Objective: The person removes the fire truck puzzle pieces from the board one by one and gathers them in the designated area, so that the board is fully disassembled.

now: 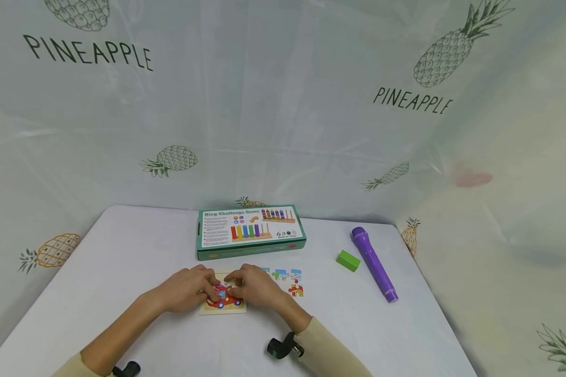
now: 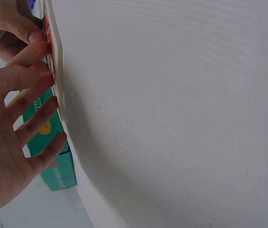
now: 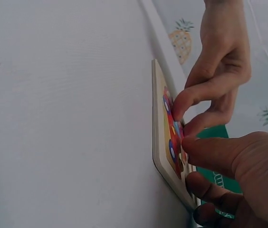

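Note:
A small wooden puzzle board [image 1: 222, 308] with a red car picture [image 3: 168, 142] lies flat on the white table [image 1: 137, 251]. Both hands are on it. My left hand [image 1: 187, 288] pinches a car piece [image 3: 177, 126] between thumb and forefinger, and its other fingers [image 2: 35, 114] reach to the board's edge [image 2: 57, 76]. My right hand [image 1: 256, 285] has its thumb [image 3: 210, 149] pressed on the picture, with its fingers curled against the board's far edge [image 3: 191, 202]. The hands hide most of the board in the head view.
Loose puzzle pieces [image 1: 286, 278] lie just right of the board. A green game box [image 1: 251, 231] sits behind it. A green block [image 1: 348, 260] and a purple flashlight [image 1: 373, 263] lie to the right. A pineapple-print curtain [image 1: 283, 104] hangs behind the table.

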{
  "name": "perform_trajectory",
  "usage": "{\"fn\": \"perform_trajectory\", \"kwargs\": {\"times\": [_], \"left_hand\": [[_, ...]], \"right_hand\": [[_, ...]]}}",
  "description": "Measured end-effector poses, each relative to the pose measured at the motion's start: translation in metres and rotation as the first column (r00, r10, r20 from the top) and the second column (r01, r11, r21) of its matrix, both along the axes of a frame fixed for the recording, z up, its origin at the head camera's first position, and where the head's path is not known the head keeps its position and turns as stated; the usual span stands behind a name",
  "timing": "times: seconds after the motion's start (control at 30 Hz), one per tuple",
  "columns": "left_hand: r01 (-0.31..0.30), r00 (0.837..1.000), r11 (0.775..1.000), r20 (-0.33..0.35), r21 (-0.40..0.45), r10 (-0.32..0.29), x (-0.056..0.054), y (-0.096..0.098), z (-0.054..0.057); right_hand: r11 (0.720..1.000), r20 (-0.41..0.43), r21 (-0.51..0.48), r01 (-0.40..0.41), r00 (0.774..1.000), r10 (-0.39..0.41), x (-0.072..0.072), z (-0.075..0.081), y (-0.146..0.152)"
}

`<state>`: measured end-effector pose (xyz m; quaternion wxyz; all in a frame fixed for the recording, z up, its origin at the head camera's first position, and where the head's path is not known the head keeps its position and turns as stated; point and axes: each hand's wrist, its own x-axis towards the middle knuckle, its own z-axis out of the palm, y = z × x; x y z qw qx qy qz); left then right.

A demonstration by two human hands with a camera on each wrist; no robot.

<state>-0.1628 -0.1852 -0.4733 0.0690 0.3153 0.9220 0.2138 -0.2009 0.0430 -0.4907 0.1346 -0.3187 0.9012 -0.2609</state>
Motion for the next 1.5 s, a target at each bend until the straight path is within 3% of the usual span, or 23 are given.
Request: {"fn": "perform_trajectory", "kwargs": {"times": [0.47, 0.7, 1.1, 1.5], "left_hand": [[-0.003, 1.0, 1.0, 0.002, -0.012, 0.003, -0.0034, -0.0001, -0.0057], [0.002, 1.0, 1.0, 0.013, -0.013, -0.002, -0.0026, 0.0004, -0.0031], [0.03, 0.999, 0.996, -0.015, -0.088, -0.031, -0.0035, -0.0011, -0.0064], [0.026, 1.0, 0.997, -0.001, -0.069, -0.027, -0.0038, 0.0, -0.0048]], "right_hand": [[0.999, 0.016, -0.036, 0.018, 1.0, -0.018, -0.0038, -0.0041, -0.0007], [0.998, 0.033, -0.068, 0.018, 0.999, -0.015, -0.004, -0.0031, -0.0003], [0.994, 0.05, -0.103, 0.039, 0.998, -0.034, -0.0051, -0.0048, -0.0018], [0.983, 0.099, -0.172, 0.059, 0.994, -0.042, -0.0045, -0.0029, -0.0011]]}}
